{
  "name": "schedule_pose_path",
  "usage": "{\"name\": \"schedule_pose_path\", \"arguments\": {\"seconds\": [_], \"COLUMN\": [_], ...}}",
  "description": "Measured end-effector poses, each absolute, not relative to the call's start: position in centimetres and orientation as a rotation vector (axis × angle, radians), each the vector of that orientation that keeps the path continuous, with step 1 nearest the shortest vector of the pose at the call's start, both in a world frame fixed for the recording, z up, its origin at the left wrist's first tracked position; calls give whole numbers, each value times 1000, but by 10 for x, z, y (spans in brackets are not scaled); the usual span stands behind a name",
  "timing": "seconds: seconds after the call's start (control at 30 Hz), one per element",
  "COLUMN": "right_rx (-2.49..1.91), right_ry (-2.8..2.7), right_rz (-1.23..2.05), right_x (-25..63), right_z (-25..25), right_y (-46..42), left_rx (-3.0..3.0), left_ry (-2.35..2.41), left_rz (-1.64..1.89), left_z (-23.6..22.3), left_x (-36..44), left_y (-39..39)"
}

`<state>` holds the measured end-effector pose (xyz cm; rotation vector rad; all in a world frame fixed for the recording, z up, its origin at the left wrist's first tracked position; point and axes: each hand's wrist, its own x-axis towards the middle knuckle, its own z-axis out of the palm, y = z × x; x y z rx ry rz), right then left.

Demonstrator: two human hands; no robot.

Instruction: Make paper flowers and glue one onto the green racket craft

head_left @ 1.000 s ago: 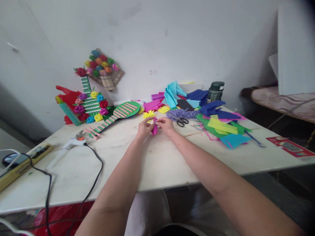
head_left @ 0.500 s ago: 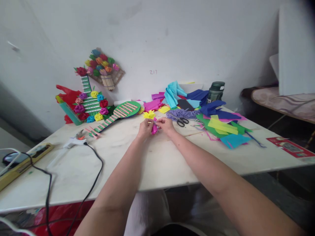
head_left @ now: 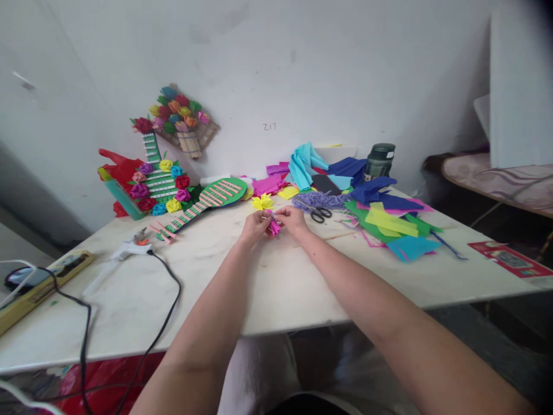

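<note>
Compared with the frame from a second ago, the pink paper piece (head_left: 274, 229) at the centre of the frame has changed its lean: it stood nearly straight up and down, and now its lower end slants a little toward the right of the frame. The left hand (head_left: 256, 223) sits slightly lower than it did, so the yellow paper flower (head_left: 261, 202) just above it shows more fully. The things around the counter (head_left: 294, 288) lie as they did.

The two hands are close together, with the small pink piece between them. The left hand is curled, its thumb and fingers pinched on the upper part of the piece; the right hand (head_left: 290, 219) pinches the same part from the other side, its fingertips nearly meeting those of the left. Something thin and pale shows at the left fingertips, too small to make out.

The pink piece hangs below the fingertips, its lower end spreading out in folds between the hands. To the right of the right hand lie black-handled scissors (head_left: 320, 215), with purple yarn (head_left: 332, 199) just above them in the frame. To the upper left of the left hand lies a green guitar-shaped piece (head_left: 233, 190) with pale strips across it.
</note>
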<state>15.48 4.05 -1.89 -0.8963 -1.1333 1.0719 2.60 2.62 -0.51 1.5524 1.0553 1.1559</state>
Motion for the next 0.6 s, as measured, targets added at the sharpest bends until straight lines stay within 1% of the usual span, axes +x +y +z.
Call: {"name": "schedule_pose_path", "arguments": {"seconds": [0.2, 0.47, 0.6], "right_rx": [-917, -944, -885], "right_ry": [-1087, -947, -833], "right_rz": [1086, 1125, 1190], "right_x": [153, 150, 149], "right_z": [-14, -11, -9], "right_y": [35, 31, 30], "left_rx": [1558, 1298, 1289], "left_ry": [1222, 1328, 1249], "left_rz": [1295, 1436, 1440], "left_z": [-6, -6, -5], "left_x": [30, 33, 31], "left_y": [28, 32, 33]}}
